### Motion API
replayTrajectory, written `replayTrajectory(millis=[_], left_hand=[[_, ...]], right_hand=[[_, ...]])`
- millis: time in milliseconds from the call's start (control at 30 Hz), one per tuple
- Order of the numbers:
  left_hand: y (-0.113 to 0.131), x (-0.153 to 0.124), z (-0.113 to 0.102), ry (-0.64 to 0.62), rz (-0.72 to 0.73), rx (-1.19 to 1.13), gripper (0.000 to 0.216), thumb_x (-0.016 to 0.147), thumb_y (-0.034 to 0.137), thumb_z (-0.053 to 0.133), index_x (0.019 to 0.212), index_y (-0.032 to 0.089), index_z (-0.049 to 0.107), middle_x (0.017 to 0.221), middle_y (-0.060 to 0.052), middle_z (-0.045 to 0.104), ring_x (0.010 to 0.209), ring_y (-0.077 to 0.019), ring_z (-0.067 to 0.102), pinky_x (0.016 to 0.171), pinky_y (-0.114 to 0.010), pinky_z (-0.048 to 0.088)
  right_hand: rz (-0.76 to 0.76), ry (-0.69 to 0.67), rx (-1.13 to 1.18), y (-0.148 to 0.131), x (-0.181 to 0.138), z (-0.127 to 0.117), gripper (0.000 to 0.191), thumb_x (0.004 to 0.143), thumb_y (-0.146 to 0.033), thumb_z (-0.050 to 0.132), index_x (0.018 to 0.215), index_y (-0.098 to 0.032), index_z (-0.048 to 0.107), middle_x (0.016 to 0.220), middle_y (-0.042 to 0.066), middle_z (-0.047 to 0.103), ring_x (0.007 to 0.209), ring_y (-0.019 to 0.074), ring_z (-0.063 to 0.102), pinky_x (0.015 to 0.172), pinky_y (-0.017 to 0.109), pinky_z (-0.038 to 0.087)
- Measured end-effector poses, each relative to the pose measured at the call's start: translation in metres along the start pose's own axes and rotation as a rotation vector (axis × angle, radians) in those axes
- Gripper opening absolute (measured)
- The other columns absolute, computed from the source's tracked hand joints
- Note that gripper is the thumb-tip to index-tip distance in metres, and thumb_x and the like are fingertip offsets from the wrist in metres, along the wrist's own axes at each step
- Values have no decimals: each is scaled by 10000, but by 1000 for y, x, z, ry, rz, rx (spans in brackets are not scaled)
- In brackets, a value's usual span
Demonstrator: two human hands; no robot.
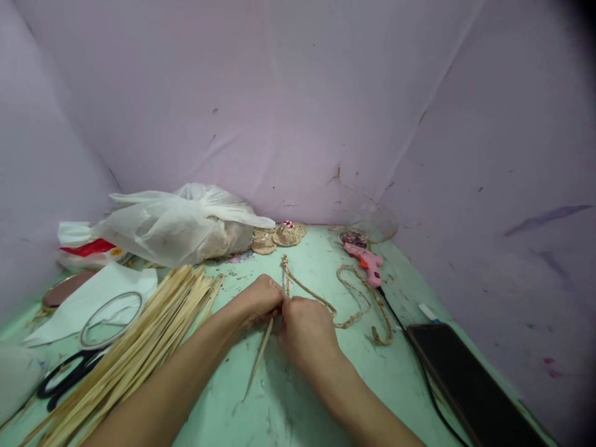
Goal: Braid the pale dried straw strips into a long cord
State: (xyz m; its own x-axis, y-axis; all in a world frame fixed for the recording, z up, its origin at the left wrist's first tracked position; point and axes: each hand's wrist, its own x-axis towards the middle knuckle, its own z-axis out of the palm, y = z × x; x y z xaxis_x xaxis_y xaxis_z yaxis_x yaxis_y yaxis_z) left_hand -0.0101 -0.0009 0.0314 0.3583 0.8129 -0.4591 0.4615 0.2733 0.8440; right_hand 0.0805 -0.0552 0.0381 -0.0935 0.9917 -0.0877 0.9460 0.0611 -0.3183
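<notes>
My left hand point(265, 297) and my right hand point(310, 323) meet at the middle of the table, both with fingers closed. They pinch a thin braided straw cord point(305, 287), whose near part is hidden by the fingers. The cord rises to a small bend just beyond my hands, then runs right in loose loops across the table. Below my left hand a loose straw strand point(259, 360) hangs toward me. To the left of my left arm lies a bundle of dry, flat straw strips point(153, 335).
Left are black-handled scissors point(69, 372), a ring point(82, 335), white paper point(69, 316) and a plastic bag point(181, 230). Woven straw discs point(288, 236) lie at the back. A pink glue gun point(370, 264), its black cable point(419, 354) and a dark phone point(470, 385) are right.
</notes>
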Motion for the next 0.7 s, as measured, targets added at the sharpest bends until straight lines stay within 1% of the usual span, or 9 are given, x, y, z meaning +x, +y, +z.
replayTrajectory(millis=[100,167,200,267,333,367,433,533,700], left_hand=[[-7,6,-3,10,16,24,82,473,93,404,417,135,447,298,65,293,303,-33,195,358,-200,113],[-11,9,-4,-29,46,24,68,480,110,431,420,139,439,309,63,307,314,-35,206,363,-202,120],[-12,9,-5,-54,68,20,73,487,123,443,418,143,430,312,63,310,315,-35,204,363,-205,118],[-13,8,-7,-103,97,-1,88,501,152,458,420,148,422,319,62,315,316,-36,200,363,-209,112],[-12,7,-9,-130,100,-30,97,508,176,464,427,151,418,327,61,325,317,-37,204,364,-209,113],[-12,7,-10,-140,100,-42,100,511,188,468,432,152,417,331,62,329,317,-37,208,365,-207,117],[-12,7,-11,-147,103,-47,100,511,201,473,443,154,417,333,65,330,319,-38,213,369,-206,122],[-14,10,-12,-161,140,-47,107,517,206,475,446,152,415,345,68,323,333,-35,204,381,-207,123],[-15,11,-11,-169,149,-18,65,502,189,451,452,149,441,354,62,338,358,-45,230,398,-206,159]], right_hand=[[-16,-40,62,8,1,-6,144,603,-154,572,704,-147,673,678,111,649,662,188,574,552,238,332],[-18,-75,200,21,6,-15,94,616,-218,588,627,-158,659,590,71,623,614,167,557,521,231,322],[-14,-94,306,29,9,-20,126,633,-260,583,595,-158,647,545,51,600,576,153,544,500,226,317],[92,-39,553,42,17,-26,179,680,-279,538,586,-151,621,527,32,581,527,128,520,475,216,326],[248,-31,838,47,24,-27,135,698,-228,510,634,-144,593,573,29,592,519,111,520,482,204,367],[319,-69,967,46,26,-24,104,696,-196,501,652,-142,577,590,27,594,516,105,523,490,202,387],[350,-210,1132,41,28,-16,70,682,-151,492,639,-138,545,570,18,578,503,99,526,500,203,409],[304,-323,1171,33,28,-2,87,664,-127,479,589,-134,522,477,-3,518,448,87,492,475,200,396],[295,-224,975,38,31,12,105,627,-157,518,529,-135,548,344,-61,367,331,41,308,374,176,244]])
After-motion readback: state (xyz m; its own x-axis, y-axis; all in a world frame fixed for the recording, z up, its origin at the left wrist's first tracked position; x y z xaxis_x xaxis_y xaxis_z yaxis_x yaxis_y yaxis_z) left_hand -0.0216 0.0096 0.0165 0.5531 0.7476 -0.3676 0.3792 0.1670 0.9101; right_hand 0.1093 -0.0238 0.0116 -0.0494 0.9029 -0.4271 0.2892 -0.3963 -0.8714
